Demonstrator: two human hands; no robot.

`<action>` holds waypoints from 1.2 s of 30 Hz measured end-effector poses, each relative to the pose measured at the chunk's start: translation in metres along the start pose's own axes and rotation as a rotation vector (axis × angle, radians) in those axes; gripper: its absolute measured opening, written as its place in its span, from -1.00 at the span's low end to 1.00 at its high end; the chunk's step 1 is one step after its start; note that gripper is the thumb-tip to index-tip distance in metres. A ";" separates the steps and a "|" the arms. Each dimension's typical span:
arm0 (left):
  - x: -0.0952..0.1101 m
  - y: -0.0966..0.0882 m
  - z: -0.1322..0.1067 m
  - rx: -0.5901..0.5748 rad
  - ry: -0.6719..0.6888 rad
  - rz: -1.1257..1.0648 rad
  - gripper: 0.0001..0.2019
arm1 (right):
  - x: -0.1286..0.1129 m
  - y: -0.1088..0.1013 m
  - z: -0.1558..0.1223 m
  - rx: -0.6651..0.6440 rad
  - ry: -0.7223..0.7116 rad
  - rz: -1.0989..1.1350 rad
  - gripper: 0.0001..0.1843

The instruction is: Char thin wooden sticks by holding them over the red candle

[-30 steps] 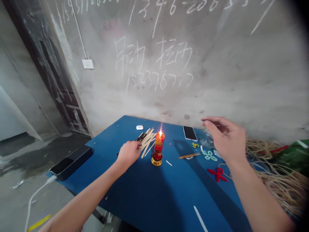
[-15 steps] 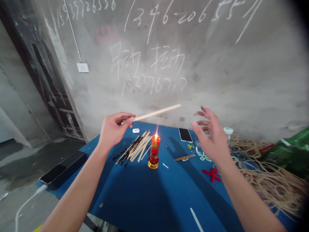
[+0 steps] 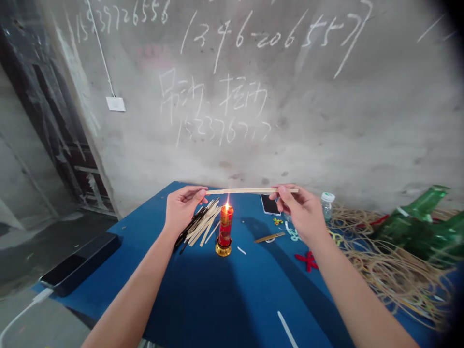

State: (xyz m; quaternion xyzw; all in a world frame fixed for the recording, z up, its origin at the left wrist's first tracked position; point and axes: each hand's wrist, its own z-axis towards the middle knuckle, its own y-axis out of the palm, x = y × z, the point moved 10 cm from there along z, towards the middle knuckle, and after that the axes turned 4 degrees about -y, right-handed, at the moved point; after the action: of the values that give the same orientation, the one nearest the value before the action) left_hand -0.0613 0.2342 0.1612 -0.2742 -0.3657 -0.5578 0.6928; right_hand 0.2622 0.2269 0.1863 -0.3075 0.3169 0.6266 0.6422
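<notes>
blue bench (image 3: 188, 299) against a rough concrete wall (image 3: 326, 121): left hand (image 3: 184, 210) & right hand (image 3: 300, 210) both closed, pinching a thin wooden strip (image 3: 252, 191) at its ends, level just above the flame of a red candle (image 3: 225, 225); best kept taut & steady, w/ a pile of strips (image 3: 202, 224) right under left hand, cane coils (image 3: 387, 275) off to the right

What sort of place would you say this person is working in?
Probably an unfinished building used as a makeshift craft space: the bare concrete wall carries chalked numbers, and a blue table holds wooden strips beside a heap of cane strands.
</notes>
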 end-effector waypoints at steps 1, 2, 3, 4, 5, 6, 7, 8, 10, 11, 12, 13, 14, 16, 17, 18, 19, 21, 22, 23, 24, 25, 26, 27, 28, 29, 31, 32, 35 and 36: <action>-0.003 -0.002 0.000 0.009 -0.011 -0.010 -0.78 | 0.003 0.000 0.000 0.005 0.012 0.015 -0.72; -0.005 -0.004 -0.001 0.017 -0.020 -0.021 -0.77 | 0.005 0.000 0.000 0.010 0.020 0.024 -0.72; -0.006 -0.005 -0.001 0.024 -0.029 -0.032 -0.76 | 0.006 0.000 -0.001 0.014 0.028 0.031 -0.71; -0.008 -0.005 -0.001 0.029 -0.038 -0.043 -0.75 | 0.006 0.000 0.000 0.019 0.032 0.038 -0.71; -0.009 -0.004 -0.001 0.033 -0.049 -0.052 -0.74 | 0.006 -0.001 -0.001 0.024 0.035 0.042 -0.70; -0.010 -0.003 -0.002 0.034 -0.060 -0.061 -0.73 | 0.006 -0.002 -0.001 0.029 0.037 0.043 -0.70; -0.011 -0.002 -0.002 0.033 -0.071 -0.070 -0.72 | 0.006 -0.003 -0.002 0.035 0.038 0.042 -0.69; -0.011 0.000 -0.003 0.029 -0.079 -0.076 -0.72 | 0.005 -0.004 -0.004 0.041 0.038 0.037 -0.67; -0.010 0.003 -0.005 0.022 -0.082 -0.083 -0.73 | 0.007 -0.007 -0.010 0.047 0.037 0.012 -0.62; -0.009 0.005 -0.006 0.018 -0.079 -0.085 -0.74 | 0.009 -0.009 -0.015 0.051 0.031 -0.005 -0.60; -0.007 0.007 -0.007 0.013 -0.075 -0.086 -0.75 | 0.012 -0.011 -0.021 0.051 0.031 -0.033 -0.59; -0.006 0.009 -0.008 0.007 -0.074 -0.086 -0.75 | 0.016 -0.014 -0.028 0.063 0.029 -0.063 -0.59; -0.006 0.011 -0.009 -0.003 -0.076 -0.086 -0.76 | 0.021 -0.017 -0.035 0.078 0.028 -0.078 -0.58; -0.005 0.015 -0.011 -0.025 -0.084 -0.090 -0.76 | 0.030 -0.022 -0.047 0.104 0.030 -0.090 -0.59; -0.004 0.017 -0.012 -0.033 -0.085 -0.092 -0.77 | 0.035 -0.022 -0.051 0.092 0.037 -0.092 -0.60; -0.004 0.018 -0.012 -0.039 -0.084 -0.094 -0.77 | 0.038 -0.023 -0.055 0.097 0.035 -0.095 -0.60; -0.004 0.019 -0.013 -0.043 -0.083 -0.093 -0.78 | 0.039 -0.026 -0.057 0.115 0.031 -0.101 -0.60; -0.005 0.021 -0.014 -0.049 -0.086 -0.075 -0.78 | 0.038 -0.030 -0.060 0.162 0.012 -0.132 -0.62; -0.007 0.022 -0.014 -0.053 -0.091 -0.060 -0.77 | 0.037 -0.032 -0.062 0.183 0.001 -0.156 -0.63; -0.009 0.023 -0.014 -0.054 -0.096 -0.045 -0.76 | 0.035 -0.033 -0.063 0.200 -0.010 -0.182 -0.64; -0.010 0.023 -0.013 -0.055 -0.097 -0.030 -0.75 | 0.032 -0.033 -0.064 0.213 -0.021 -0.208 -0.65; -0.012 0.023 -0.013 -0.053 -0.095 -0.018 -0.74 | 0.030 -0.033 -0.065 0.223 -0.031 -0.229 -0.66; -0.012 0.022 -0.013 -0.048 -0.090 -0.013 -0.74 | 0.028 -0.033 -0.066 0.233 -0.040 -0.243 -0.67; -0.013 0.021 -0.013 -0.040 -0.085 -0.013 -0.74 | 0.027 -0.032 -0.068 0.241 -0.044 -0.249 -0.68; -0.014 0.021 -0.013 -0.033 -0.082 -0.016 -0.74 | 0.026 -0.032 -0.069 0.249 -0.047 -0.247 -0.69; -0.015 0.020 -0.013 -0.029 -0.082 -0.019 -0.74 | 0.025 -0.031 -0.070 0.255 -0.048 -0.240 -0.70; -0.017 0.021 -0.014 -0.024 -0.093 -0.030 -0.74 | 0.023 -0.030 -0.071 0.255 -0.059 -0.212 -0.70; -0.018 0.021 -0.015 -0.024 -0.101 -0.038 -0.73 | 0.022 -0.029 -0.071 0.248 -0.070 -0.194 -0.69; -0.021 0.023 -0.017 -0.016 -0.131 -0.074 -0.71 | 0.018 -0.026 -0.071 0.226 -0.088 -0.160 -0.65; -0.022 0.023 -0.017 -0.013 -0.138 -0.081 -0.71 | 0.018 -0.026 -0.072 0.231 -0.088 -0.162 -0.66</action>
State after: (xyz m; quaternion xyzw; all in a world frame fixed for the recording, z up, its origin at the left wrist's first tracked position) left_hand -0.0377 0.2382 0.1342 -0.3013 -0.4197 -0.5674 0.6411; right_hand 0.2872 0.1802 0.1285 -0.2286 0.3325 0.5450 0.7349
